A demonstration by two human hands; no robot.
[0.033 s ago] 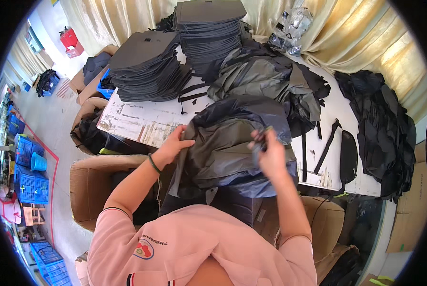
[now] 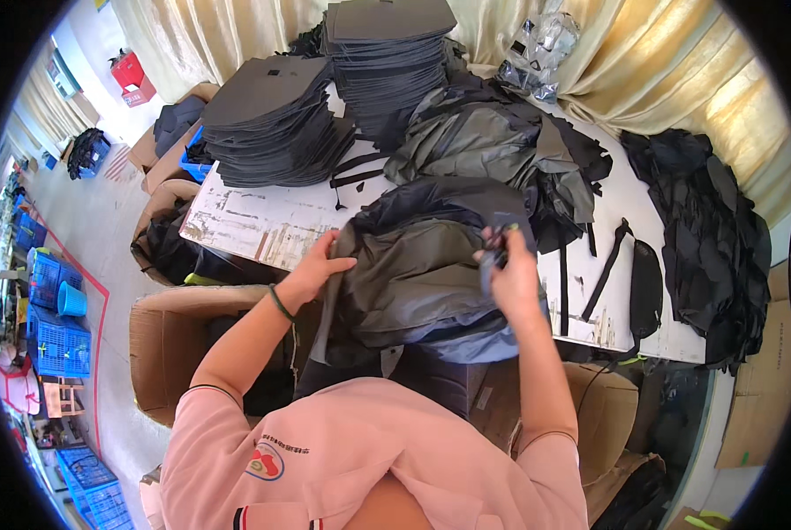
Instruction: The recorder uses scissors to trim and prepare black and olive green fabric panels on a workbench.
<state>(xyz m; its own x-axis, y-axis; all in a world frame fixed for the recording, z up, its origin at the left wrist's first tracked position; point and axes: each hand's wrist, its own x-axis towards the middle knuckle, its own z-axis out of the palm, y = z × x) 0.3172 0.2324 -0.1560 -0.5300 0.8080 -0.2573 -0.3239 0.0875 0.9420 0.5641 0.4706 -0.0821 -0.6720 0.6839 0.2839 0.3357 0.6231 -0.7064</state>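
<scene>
A limp bag (image 2: 413,256) of olive and dark navy fabric lies bunched in front of me, over the table's near edge. Its left edge is pinched between the thumb and fingers of my left hand (image 2: 319,265). Over the bag's right side, my right hand (image 2: 512,269) is closed around a small dark tool (image 2: 496,247) that is blurred, so its exact kind does not show. Just beyond the bag is a heap of similar olive and black fabric pieces (image 2: 470,141).
Stacks of dark flat panels (image 2: 267,115) stand at the back of the worn white table (image 2: 237,221). A black pouch (image 2: 645,287) with a strap lies to the right, near a pile of black pieces (image 2: 709,238). Open cardboard boxes (image 2: 161,353) sit below the table.
My right hand has moved slightly right and upward with the small dark tool. My left hand keeps its pinch on the bag's edge, shifting only a little.
</scene>
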